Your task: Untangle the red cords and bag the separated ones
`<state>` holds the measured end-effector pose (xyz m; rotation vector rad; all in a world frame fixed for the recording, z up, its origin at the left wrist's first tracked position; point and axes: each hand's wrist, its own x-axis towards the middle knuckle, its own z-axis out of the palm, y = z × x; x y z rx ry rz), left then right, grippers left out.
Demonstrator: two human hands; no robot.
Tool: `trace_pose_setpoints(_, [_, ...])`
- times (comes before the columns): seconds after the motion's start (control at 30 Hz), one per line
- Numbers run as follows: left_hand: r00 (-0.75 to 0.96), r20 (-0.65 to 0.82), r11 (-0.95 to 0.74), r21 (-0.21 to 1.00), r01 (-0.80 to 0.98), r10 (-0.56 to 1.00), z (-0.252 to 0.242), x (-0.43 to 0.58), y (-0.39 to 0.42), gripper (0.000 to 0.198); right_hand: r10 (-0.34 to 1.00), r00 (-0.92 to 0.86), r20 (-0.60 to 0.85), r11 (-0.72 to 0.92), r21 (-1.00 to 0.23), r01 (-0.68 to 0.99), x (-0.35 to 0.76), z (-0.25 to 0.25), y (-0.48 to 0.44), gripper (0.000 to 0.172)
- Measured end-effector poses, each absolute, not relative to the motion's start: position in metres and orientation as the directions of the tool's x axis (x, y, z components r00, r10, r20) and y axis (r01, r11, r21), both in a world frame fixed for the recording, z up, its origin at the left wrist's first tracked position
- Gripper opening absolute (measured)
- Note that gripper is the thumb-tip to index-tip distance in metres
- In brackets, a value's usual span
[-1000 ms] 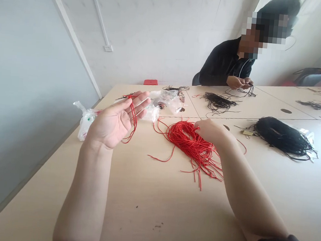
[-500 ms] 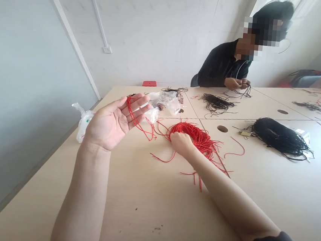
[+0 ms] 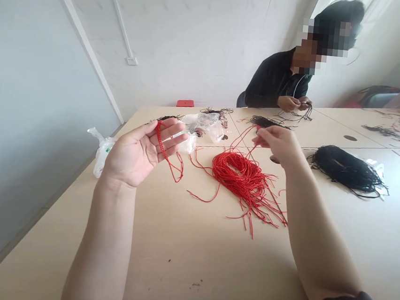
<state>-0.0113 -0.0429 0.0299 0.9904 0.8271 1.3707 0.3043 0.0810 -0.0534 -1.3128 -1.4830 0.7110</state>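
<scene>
Beyond the red cords (image 3: 253,186), a clear bag (image 3: 216,132) bears blurred, unreadable print (image 3: 210,121).

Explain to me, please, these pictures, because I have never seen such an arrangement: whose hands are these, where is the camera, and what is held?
There is no machine here. A person works with bare hands, and every picture comes from one camera worn on that person's head, looking forward and down.

The left hand, palm showing and fingers extended, holds a looped red cord by the thumb. The right hand pinches some red strands above a red cord pile on the table.

Farther right lies a black cord bundle; clear plastic bags lie beyond the left hand. Across the table, another person holds dark cords.
</scene>
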Motion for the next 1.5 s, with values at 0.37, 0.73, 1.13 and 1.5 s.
trace_pose_setpoints(0.37, [0.086, 0.068, -0.029, 0.918, -0.394, 0.994, 0.029, -0.013, -0.042, 0.027, 0.819, 0.014, 0.574, 0.537, -0.758, -0.369, 0.293, -0.028, 0.059, 0.022])
trace_pose_setpoints(0.73, [0.196, 0.061, -0.040, 0.993, -0.108, 0.979, 0.014, 0.016, -0.044, 0.023, 0.867, -0.363, 0.341, 0.312, -0.940, -0.137, 0.244, -0.014, 0.012, 0.022])
trace_pose_setpoints(1.13, [0.287, 0.078, -0.068, 0.997, -0.046, 0.955, 0.003, 0.029, -0.040, 0.028, 0.839, -0.502, 0.211, 0.228, -0.973, -0.028, 0.217, -0.020, -0.005, 0.026])
trace_pose_setpoints(1.5, [0.279, 0.095, -0.104, 0.994, 0.020, 0.955, -0.010, 0.035, -0.036, 0.035, 0.825, -0.501, 0.262, 0.319, -0.947, 0.031, 0.207, -0.023, -0.011, 0.028])
